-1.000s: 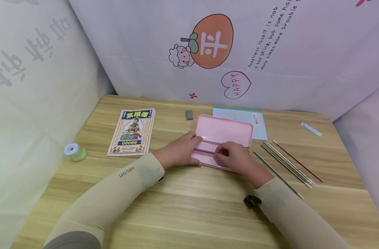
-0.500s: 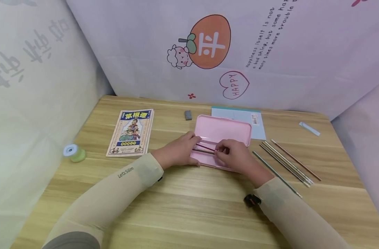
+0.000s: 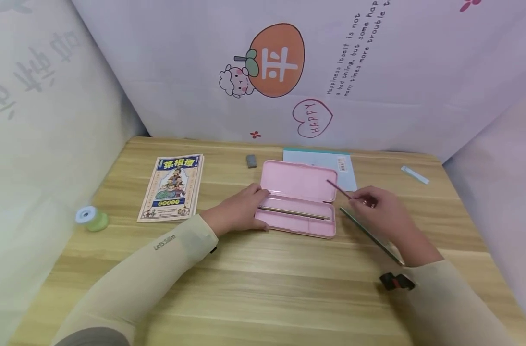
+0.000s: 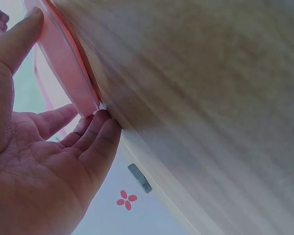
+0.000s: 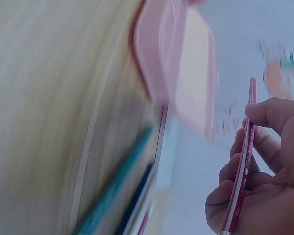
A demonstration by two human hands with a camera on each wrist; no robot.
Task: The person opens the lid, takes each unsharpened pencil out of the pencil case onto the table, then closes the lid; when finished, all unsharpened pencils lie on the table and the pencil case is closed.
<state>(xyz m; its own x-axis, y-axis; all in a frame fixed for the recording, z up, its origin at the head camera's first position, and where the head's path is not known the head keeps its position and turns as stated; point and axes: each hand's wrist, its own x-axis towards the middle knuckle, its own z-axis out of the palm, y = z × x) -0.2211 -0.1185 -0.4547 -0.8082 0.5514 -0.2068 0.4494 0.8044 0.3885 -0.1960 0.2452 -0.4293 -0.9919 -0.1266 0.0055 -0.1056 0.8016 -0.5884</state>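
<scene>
A pink pencil case [image 3: 298,181] lies with its lid raised, one dark-and-gold pencil [image 3: 295,213] inside. My left hand [image 3: 242,210] holds the case's left end, thumb at the front and fingers at the back; the left wrist view shows them against its pink wall [image 4: 63,58]. To the right of the case, my right hand [image 3: 381,211] pinches a red pencil [image 5: 244,166] between thumb and fingers, above the table. Below that hand lies a green pencil [image 3: 371,236]. More pencils, hidden by the hand in the head view, show blurred beside the green pencil [image 5: 115,183] in the right wrist view.
A book [image 3: 171,188] lies at the left, with a small green jar with a pale lid [image 3: 91,219] beside it. Behind the case are a grey eraser [image 3: 251,161] and a light blue notebook [image 3: 347,179]. A pale blue strip [image 3: 415,175] lies at the back right.
My right hand has lifted the red pencil out of the case and carried it to the right. The dark-and-gold pencil stays inside. My left hand keeps its hold; the head view has shifted slightly.
</scene>
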